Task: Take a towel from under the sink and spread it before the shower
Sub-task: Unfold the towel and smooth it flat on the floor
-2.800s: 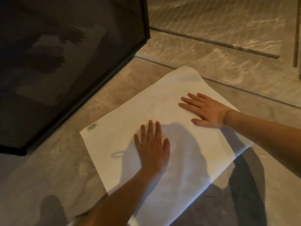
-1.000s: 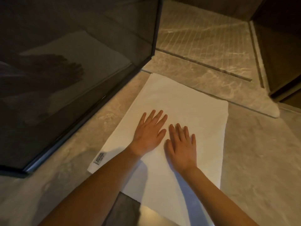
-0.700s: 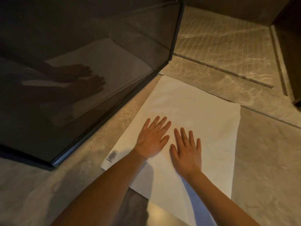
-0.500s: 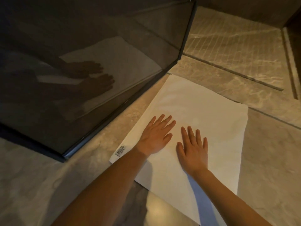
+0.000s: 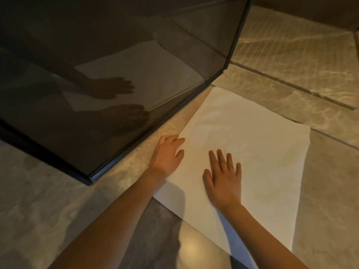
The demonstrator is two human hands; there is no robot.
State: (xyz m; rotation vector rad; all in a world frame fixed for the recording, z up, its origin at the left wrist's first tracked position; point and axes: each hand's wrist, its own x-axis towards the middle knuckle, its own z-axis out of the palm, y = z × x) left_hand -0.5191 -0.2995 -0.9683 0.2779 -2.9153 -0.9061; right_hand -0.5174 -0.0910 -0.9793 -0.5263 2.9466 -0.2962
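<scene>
A: What does the room look like?

B: A stone-patterned floor [image 5: 58,200] in beige and grey, dimly lit. A dark glass shower panel [image 5: 116,74] in a black frame stands at the left, its lower edge running diagonally. Behind it lies the shower floor [image 5: 291,45], scored with thin lines.

A: And the towel?

B: The white towel [image 5: 262,152] lies flat on the floor beside the glass panel, its far corner near the panel's end post. Its reflection shows in the glass, along with both hands.

A: Where are the hands relative to it?

B: The right hand [image 5: 223,179] lies on the towel's near half, well inside its edges. The left hand [image 5: 167,154] sits at the towel's left long edge, between towel and glass.

A: How are they held?

B: The right hand is spread, palm down, pressed flat on the cloth. The left hand's fingers curl at the towel's edge, thumb on top; whether they pinch the edge I cannot tell.
</scene>
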